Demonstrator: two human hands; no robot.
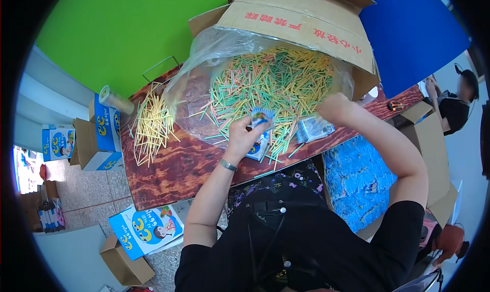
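Observation:
My left hand (240, 137) grips a small blue-and-white packet (262, 116) between thumb and fingers, above the near edge of a heap of thin sticks (275, 80) in green, yellow and pink. A second blue-and-white packet (259, 147) lies on the table under that hand. At the right side of the heap is my right hand (335, 108), its fingers curled in toward the sticks; whatever they pinch is hidden. Just below it rests another clear-and-blue packet (315, 130). The sticks spill from a clear plastic bag (191, 67) at the mouth of a tipped cardboard carton (301, 18).
A separate pile of pale yellow sticks (153, 123) lies on the wooden table (166, 182) at left, near a clear jar (116, 100). Blue printed boxes (145, 230) stand on the floor. To my right is a carton holding blue packets (357, 184). Two other people are farther right.

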